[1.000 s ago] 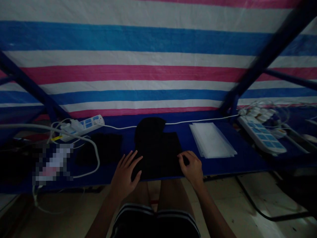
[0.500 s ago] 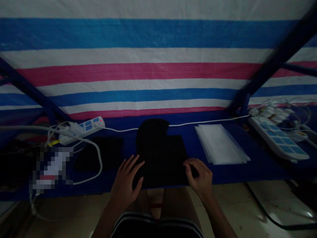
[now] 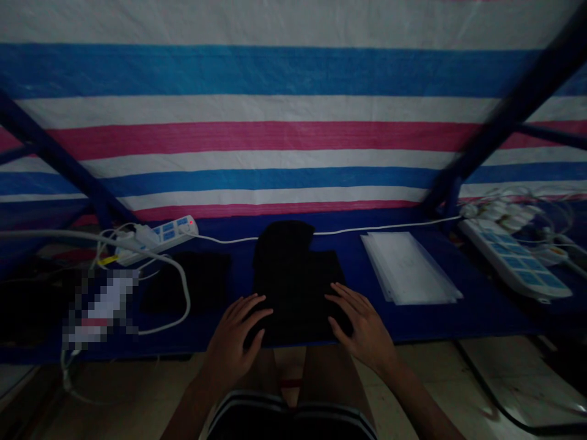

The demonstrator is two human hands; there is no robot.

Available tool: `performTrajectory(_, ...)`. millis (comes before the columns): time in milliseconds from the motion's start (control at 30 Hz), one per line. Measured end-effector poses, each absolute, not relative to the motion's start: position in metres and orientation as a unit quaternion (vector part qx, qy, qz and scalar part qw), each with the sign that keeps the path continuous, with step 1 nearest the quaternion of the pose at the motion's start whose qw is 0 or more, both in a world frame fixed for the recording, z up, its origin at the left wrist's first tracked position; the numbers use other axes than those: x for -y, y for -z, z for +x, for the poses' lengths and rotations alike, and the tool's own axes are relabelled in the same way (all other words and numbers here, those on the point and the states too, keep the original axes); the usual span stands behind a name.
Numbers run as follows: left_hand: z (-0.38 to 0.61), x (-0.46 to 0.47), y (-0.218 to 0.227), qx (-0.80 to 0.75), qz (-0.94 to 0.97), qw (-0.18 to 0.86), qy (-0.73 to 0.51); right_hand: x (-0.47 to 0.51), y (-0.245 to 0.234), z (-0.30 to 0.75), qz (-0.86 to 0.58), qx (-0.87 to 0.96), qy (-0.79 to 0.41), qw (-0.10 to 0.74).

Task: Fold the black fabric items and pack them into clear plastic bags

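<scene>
A black cloth item (image 3: 298, 275), dark and with a rounded part at its far end, lies flat on the blue table (image 3: 413, 321) in front of me. Its exact kind is hard to make out in the dim light. On its left edge rests my left hand (image 3: 238, 330), fingers spread. My right hand (image 3: 362, 321) lies on the right edge with its fingers apart. To the right is a small stack of clear plastic bags (image 3: 410, 269). Another dark cloth piece (image 3: 188, 281) lies to the left.
A white power strip (image 3: 169, 232) with plugs stands at the back left, and a larger one (image 3: 518, 256) with tangled cables at the right. A white cable (image 3: 186, 287) loops across the left side. Blue frame bars (image 3: 477, 143) slant up before a striped sheet (image 3: 275, 137).
My right hand has moved left onto the black cloth, and its pinched fingers have spread. The left hand stays at the left edge, its fingers a little lower.
</scene>
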State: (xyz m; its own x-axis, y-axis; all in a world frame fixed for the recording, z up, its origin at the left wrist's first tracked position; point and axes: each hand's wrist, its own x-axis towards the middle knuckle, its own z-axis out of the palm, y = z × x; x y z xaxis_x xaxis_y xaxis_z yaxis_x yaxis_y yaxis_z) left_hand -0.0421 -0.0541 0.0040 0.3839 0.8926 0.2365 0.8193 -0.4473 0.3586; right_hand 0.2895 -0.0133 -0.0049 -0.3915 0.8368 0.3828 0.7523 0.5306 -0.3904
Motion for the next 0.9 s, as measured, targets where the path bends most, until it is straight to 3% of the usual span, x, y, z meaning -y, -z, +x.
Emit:
performTrajectory(233, -0.05, 0.061, -0.016, -0.514, 0.833, 0.081, -0.19, 0.027, 0.002, 0.295, -0.482, 0.838, -0.066, 0.246)
performTrajectory(433, -0.004, 0.02, -0.036, -0.544, 0.806, 0.062, -0.227, -0.001, -0.016, 0.263, -0.51, 0.812, -0.064, 0.275)
performTrajectory(667, 0.032, -0.033, 0.001, -0.569, 0.797, 0.024, -0.204, -0.05, 0.005, 0.226, -0.553, 0.809, -0.058, 0.189)
performTrajectory(900, 0.018, -0.024, 0.008, -0.574, 0.796, -0.002, -0.193, -0.046, 0.014, 0.231, -0.555, 0.811, -0.04, 0.182)
